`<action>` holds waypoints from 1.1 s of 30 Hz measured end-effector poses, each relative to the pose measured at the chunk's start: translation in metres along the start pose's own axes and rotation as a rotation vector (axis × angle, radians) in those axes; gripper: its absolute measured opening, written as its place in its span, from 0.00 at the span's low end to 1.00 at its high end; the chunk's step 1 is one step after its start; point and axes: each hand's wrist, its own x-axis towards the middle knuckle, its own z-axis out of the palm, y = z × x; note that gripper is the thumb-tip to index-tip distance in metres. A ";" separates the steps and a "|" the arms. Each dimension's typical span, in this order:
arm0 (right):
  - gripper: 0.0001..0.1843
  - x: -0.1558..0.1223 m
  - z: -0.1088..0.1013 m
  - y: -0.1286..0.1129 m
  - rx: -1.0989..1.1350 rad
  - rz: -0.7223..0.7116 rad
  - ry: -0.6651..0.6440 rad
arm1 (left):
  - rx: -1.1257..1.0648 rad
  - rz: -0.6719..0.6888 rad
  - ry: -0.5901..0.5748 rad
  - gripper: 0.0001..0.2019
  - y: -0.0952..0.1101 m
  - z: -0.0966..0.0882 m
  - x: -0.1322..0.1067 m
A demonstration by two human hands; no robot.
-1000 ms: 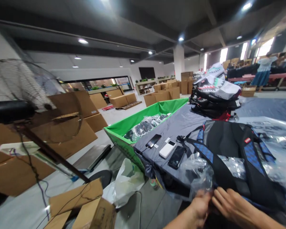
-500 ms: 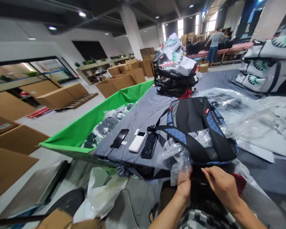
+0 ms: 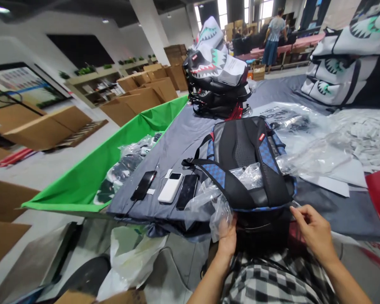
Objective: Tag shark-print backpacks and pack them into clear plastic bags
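Observation:
A black and blue checked backpack (image 3: 247,164) lies back-side up on the grey-covered table (image 3: 190,139), its bottom end at the near edge. My left hand (image 3: 228,238) is closed on the bag's lower left end, with a crumpled clear plastic bag (image 3: 213,204) against its fingers. My right hand (image 3: 313,230) pinches the bag's lower right corner. Another clear plastic wrap (image 3: 248,175) lies across the shoulder straps.
Two dark phones (image 3: 144,185) (image 3: 187,191) and a white power bank (image 3: 171,188) lie left of the backpack. A green bin (image 3: 91,177) holds wrapped items. Shark-mouth backpacks (image 3: 217,71) are stacked behind, more (image 3: 345,67) at right. Plastic sheets (image 3: 319,147) and cardboard boxes (image 3: 44,126) surround. A person (image 3: 272,36) stands far back.
The view swung right and down onto the table. My hands, which were together at the bag's near end, have moved apart to its two lower corners.

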 end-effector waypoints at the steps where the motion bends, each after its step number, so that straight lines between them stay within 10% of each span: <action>1: 0.36 0.001 0.001 0.002 0.005 0.006 -0.050 | 0.061 0.036 -0.021 0.22 0.005 -0.009 -0.005; 5: 0.36 0.002 0.000 0.000 -0.034 -0.068 -0.267 | 0.451 0.615 0.083 0.09 0.041 -0.017 -0.032; 9: 0.35 0.003 -0.003 -0.002 -0.085 -0.111 -0.333 | 0.785 1.183 0.194 0.08 0.084 0.024 -0.026; 16: 0.22 0.015 -0.010 -0.025 -0.322 -0.088 -0.318 | 1.184 1.364 0.114 0.12 0.104 0.055 0.030; 27: 0.11 -0.025 0.017 -0.015 -0.581 -0.005 -0.309 | 0.970 1.493 0.014 0.10 0.095 0.039 -0.004; 31: 0.18 -0.025 -0.020 -0.029 -0.301 -0.273 -0.567 | 1.028 1.462 -0.036 0.12 0.090 0.024 -0.018; 33: 0.14 -0.007 -0.040 -0.040 -0.222 -0.572 -0.424 | 1.065 1.408 -0.043 0.15 0.087 0.023 -0.027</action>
